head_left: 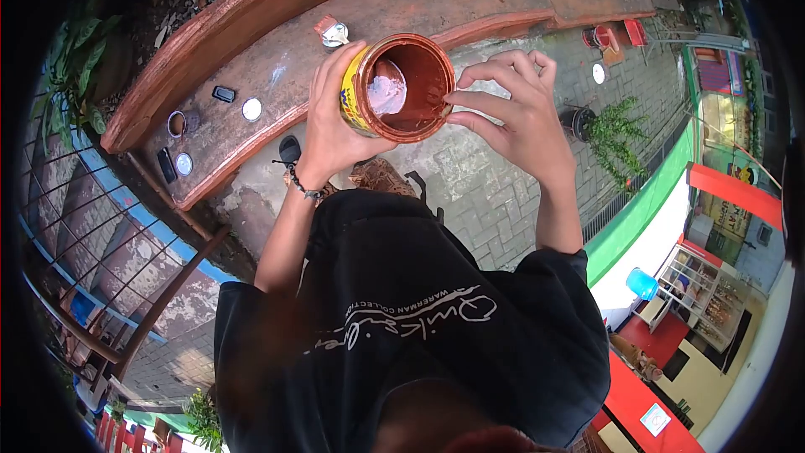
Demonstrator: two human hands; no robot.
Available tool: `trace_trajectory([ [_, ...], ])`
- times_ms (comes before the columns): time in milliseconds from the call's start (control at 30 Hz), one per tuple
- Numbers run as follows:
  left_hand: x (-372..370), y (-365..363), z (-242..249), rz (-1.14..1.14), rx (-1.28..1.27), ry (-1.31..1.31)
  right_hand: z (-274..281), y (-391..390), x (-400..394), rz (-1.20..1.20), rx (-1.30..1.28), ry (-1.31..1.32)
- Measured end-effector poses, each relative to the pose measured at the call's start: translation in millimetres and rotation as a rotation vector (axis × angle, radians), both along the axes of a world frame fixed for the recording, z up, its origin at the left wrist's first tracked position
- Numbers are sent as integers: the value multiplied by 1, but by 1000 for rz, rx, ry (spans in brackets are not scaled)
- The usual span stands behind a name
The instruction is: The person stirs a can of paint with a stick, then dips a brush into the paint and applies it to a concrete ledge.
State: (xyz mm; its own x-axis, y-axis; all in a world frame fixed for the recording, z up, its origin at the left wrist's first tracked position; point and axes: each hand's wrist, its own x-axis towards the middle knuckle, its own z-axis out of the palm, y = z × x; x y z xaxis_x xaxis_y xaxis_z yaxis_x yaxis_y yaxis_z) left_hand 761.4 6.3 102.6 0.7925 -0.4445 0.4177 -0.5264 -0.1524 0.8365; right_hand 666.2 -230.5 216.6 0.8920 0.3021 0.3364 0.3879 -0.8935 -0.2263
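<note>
Tin [426, 75] up between my hands in the head view, raised above the worktop [419, 4], mouth facing me, red-brown coating its inner wall. My left hand [331, 113] has the weight: fingers clamped around the yellow-labelled outside, thumb along the near side. Now the relation that counts: the long axis runs from the open mouth away from me, base leaning left, so the left hand owns the body while the mouth sits over toward my right hand [516, 113]. That right hand is the nearer one to the opening, thumb and foremost fingertips at the rim's right edge, the others curled apart from it. Tin lies just left of those tips. Pinched on the rim, or merely against it? I cannot tell! Beyond my left hand, a brush [324, 26] rests on the worktop, its bristles red-brown.
</note>
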Motion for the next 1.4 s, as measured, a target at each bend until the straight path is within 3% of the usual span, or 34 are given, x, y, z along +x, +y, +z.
trace_trajectory([
  [400, -10, 1, 2, -86, 27, -17, 29, 30, 18, 202, -299, 163],
  [633, -17, 1, -2, -64, 27, -32, 14, 41, 25, 255, -365, 89],
  [700, -20, 1, -3, -46, 26, -28, 13, 42, 26, 223, -491, -58],
  [800, -20, 2, -9, -35, 22, -35, 20, 43, 22, 143, -680, 39],
  [933, -19, 1, -13, -18, 25, -30, 18, 46, 22, 214, -598, 169],
  [1000, -19, -1, -12, -17, 36, -52, 9, 52, 28, 267, -387, 129],
  [1033, -19, -1, -14, -20, 32, -50, 4, 53, 30, 266, -387, 126],
  [1100, -17, 0, -19, -12, 34, -52, -4, 57, 34, 159, -443, -121],
  [1233, -20, 7, -30, -8, -3, 56, 4, 55, 29, 135, -493, 60],
  [1300, -19, 9, -30, -3, -5, 73, 6, 62, 26, 255, -492, 228],
  [1400, -18, 11, -32, -47, 26, 52, -13, 70, 34, 170, -353, 44],
])
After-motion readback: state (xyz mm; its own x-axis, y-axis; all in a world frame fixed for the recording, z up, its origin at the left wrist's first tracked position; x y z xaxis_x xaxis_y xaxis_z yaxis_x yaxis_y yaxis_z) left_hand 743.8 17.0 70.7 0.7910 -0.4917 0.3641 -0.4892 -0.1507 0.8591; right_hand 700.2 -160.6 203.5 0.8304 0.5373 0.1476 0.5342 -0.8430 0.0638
